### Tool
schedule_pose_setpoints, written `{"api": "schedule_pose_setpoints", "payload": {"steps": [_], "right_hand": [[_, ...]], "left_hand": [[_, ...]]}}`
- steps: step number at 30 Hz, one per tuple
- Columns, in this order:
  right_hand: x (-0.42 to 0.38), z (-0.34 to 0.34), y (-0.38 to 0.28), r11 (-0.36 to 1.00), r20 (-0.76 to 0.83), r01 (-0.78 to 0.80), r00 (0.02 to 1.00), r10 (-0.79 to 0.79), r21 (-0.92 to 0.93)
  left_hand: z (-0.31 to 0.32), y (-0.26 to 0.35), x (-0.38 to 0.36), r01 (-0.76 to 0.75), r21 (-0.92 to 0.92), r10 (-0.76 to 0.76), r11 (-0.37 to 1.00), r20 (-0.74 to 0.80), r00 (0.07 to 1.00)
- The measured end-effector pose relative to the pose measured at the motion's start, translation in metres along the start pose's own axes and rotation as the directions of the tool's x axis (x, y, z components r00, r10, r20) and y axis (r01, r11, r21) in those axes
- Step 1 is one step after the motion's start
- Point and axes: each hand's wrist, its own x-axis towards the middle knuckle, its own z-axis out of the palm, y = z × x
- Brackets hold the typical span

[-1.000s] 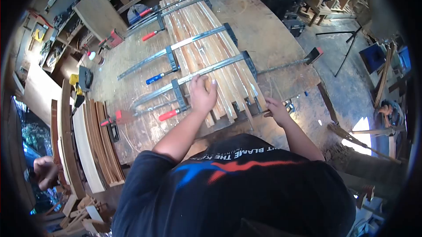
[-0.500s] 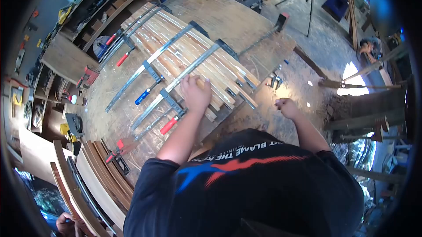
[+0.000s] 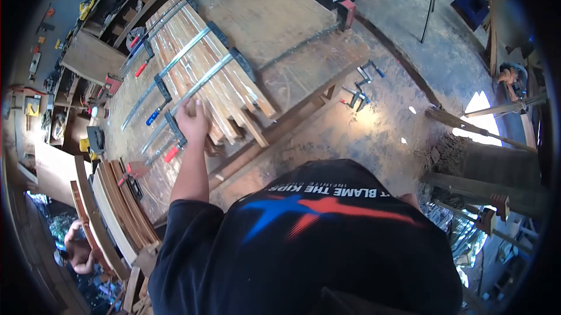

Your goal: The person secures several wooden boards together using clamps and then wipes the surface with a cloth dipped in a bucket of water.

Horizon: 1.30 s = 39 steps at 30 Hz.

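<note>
While 1 L hand (image 3: 193, 121) rests at slats' (image 3: 205, 52) edge, can't tell grip (image 3: 190, 105), 2 nearest clamp bars (image 3: 209, 77), 1 blue hdl (image 3: 153, 117)

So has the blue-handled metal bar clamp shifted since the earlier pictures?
No, the blue-handled clamp still crosses the pale wooden strips in about the same place.
</note>
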Motion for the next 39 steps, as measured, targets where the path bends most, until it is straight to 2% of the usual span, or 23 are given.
{"api": "schedule_pose_setpoints", "payload": {"steps": [2,4,6,7,8,10,12,15,16,18,19,21,24,26,30,31,32,33,34,35,36,38,39], "right_hand": [[0.017,-0.037,-0.002,0.943,0.01,0.201,0.979,-0.205,-0.264],[0.06,-0.082,-0.01,0.731,0.048,0.387,0.897,-0.439,-0.562],[0.068,-0.129,-0.081,0.855,-0.233,0.417,0.838,-0.493,-0.309],[0.043,-0.16,-0.141,0.907,-0.259,0.412,0.87,-0.419,-0.083],[0.039,-0.182,-0.18,0.85,-0.267,0.493,0.807,-0.527,-0.185],[0.022,-0.22,-0.27,0.841,-0.313,0.532,0.819,-0.48,0.102],[0.018,-0.243,-0.344,0.723,-0.282,0.65,0.757,-0.589,0.233],[-0.008,-0.275,-0.424,0.501,-0.261,0.761,0.626,-0.735,0.412],[-0.024,-0.279,-0.448,0.446,-0.23,0.789,0.569,-0.789,0.421],[-0.048,-0.277,-0.497,0.308,-0.156,0.878,0.385,-0.91,0.367],[-0.052,-0.281,-0.504,0.244,-0.136,0.923,0.294,-0.946,0.299],[-0.056,-0.294,-0.518,0.049,-0.181,0.958,0.103,-0.978,0.281],[-0.007,-0.347,-0.545,0.088,-0.23,0.894,0.206,-0.951,0.439],[0.028,-0.388,-0.559,0.097,-0.276,0.695,0.404,-0.872,0.712],[0.041,-0.464,-0.603,0.037,-0.452,0.658,0.556,-0.697,0.752],[0.038,-0.475,-0.605,0.033,-0.457,0.645,0.576,-0.678,0.764],[0.036,-0.482,-0.607,0.035,-0.452,0.629,0.595,-0.664,0.777],[0.032,-0.484,-0.602,-0.017,-0.404,0.676,0.421,-0.812,0.737],[0.016,-0.481,-0.599,-0.027,-0.385,0.723,0.336,-0.86,0.691],[-0.005,-0.476,-0.591,-0.035,-0.354,0.763,0.258,-0.899,0.646],[0.011,-0.49,-0.589,-0.043,-0.319,0.736,0.239,-0.917,0.675],[0.095,-0.533,-0.604,-0.051,-0.251,0.605,0.25,-0.935,0.795],[0.119,-0.549,-0.606,0.015,-0.189,0.562,0.303,-0.934,0.827]], "left_hand": [[0.005,0.021,-0.008,0.073,-0.035,-0.076,0.997,-0.1,0.992],[0.018,0.067,-0.025,0.029,-0.125,-0.044,0.992,-0.119,0.992],[0.032,0.12,-0.046,0.056,-0.298,-0.07,0.953,-0.038,0.997],[0.043,0.15,-0.059,0.117,-0.422,-0.101,0.899,0.062,0.993],[0.057,0.178,-0.069,0.19,-0.534,-0.118,0.824,0.166,0.979],[0.081,0.228,-0.082,0.188,-0.569,0.037,0.801,0.359,0.932],[0.112,0.268,-0.09,0.463,-0.716,0.036,0.523,0.561,0.827],[0.165,0.326,-0.093,0.749,-0.65,0.082,0.13,0.76,0.645],[0.189,0.349,-0.098,0.782,-0.615,0.133,0.101,0.787,0.602],[0.227,0.398,-0.086,0.692,-0.721,0.362,0.017,0.65,0.668],[0.235,0.428,-0.066,0.497,-0.846,0.327,0.191,0.533,0.781],[0.236,0.482,-0.011,0.454,-0.791,0.261,0.41,0.579,0.773],[0.298,0.52,0.028,0.617,-0.733,0.306,0.285,0.68,0.666],[0.325,0.554,0.018,0.511,-0.801,0.304,0.311,0.593,0.745],[0.336,0.615,0.014,0.325,-0.83,0.357,0.453,0.503,0.787],[0.358,0.62,0.019,0.349,-0.835,0.359,0.425,0.51,0.782],[0.382,0.621,0.03,0.489,-0.787,0.286,0.376,0.6,0.747],[0.407,0.617,0.045,0.615,-0.725,0.211,0.311,0.683,0.699],[0.426,0.619,0.063,0.717,-0.657,0.149,0.232,0.752,0.642],[0.428,0.617,0.076,0.79,-0.59,0.418,-0.168,0.683,0.599],[0.433,0.621,0.076,0.715,-0.698,0.221,-0.027,0.694,0.686],[0.445,0.649,0.061,0.579,-0.81,0.002,-0.089,0.581,0.814],[0.457,0.667,0.039,0.404,-0.896,-0.014,0.184,0.409,0.913]]}}
